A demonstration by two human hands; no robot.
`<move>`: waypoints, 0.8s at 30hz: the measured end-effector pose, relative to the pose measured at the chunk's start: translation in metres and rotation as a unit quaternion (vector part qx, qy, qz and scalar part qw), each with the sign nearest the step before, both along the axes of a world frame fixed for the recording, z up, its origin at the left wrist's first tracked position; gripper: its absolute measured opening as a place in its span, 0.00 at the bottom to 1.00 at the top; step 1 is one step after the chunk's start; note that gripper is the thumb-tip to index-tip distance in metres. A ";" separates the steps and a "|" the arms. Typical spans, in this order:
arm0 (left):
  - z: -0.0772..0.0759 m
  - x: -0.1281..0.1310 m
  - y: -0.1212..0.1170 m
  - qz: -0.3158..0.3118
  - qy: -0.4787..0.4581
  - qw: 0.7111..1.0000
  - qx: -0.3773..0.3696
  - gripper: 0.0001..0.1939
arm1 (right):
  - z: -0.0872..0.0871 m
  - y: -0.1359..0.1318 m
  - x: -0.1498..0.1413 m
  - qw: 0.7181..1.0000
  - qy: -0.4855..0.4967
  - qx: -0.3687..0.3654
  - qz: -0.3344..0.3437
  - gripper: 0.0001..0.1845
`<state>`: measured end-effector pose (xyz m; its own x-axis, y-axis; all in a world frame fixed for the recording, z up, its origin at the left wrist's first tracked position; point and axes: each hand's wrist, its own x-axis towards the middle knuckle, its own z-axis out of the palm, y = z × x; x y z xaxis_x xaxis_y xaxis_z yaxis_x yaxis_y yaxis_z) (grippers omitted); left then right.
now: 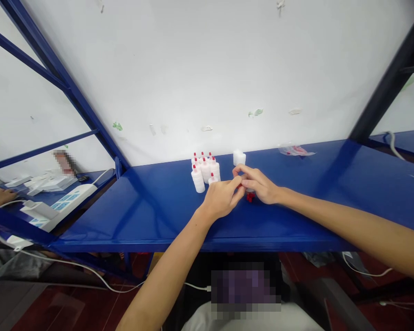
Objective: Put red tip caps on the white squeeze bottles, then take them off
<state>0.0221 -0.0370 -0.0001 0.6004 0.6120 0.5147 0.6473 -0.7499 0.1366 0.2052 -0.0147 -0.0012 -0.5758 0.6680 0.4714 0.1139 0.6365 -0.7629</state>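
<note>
My left hand (221, 198) and my right hand (262, 185) meet over the blue table (152, 211), fingertips pinched together. What they hold between them is small and mostly hidden by the fingers. A small heap of red pieces (250, 197), like bottle tips, lies just below my right hand. To the left stands a group of white squeeze bottles (198, 180) with red-tipped nozzles, upright and close together. One of these bottles is partly covered by my left hand. Behind my right fingers sits a white bottle or block (239, 157) without a visible red tip.
A clear plastic bag with red pieces (296, 150) lies near the wall at the back right. Blue metal posts (86, 115) frame the table. On the left neighbouring table are a white power strip (67, 202) and another person's hand (0, 196). A white cable (100, 285) hangs below.
</note>
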 end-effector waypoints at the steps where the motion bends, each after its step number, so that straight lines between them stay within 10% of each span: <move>1: 0.000 0.000 0.000 -0.002 -0.004 1.000 -0.001 0.15 | 0.000 0.000 0.000 1.000 -0.001 0.009 0.000 0.14; 24: -0.006 0.001 0.000 -0.069 -0.049 0.994 -0.065 0.13 | 0.017 -0.017 -0.003 0.989 -0.088 0.098 -0.064 0.09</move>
<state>0.0230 -0.0370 -0.0063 0.6346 0.5924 0.4963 0.5181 -0.8026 0.2956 0.2025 -0.0320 0.0159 -0.5767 0.6464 0.4995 0.3235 0.7422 -0.5869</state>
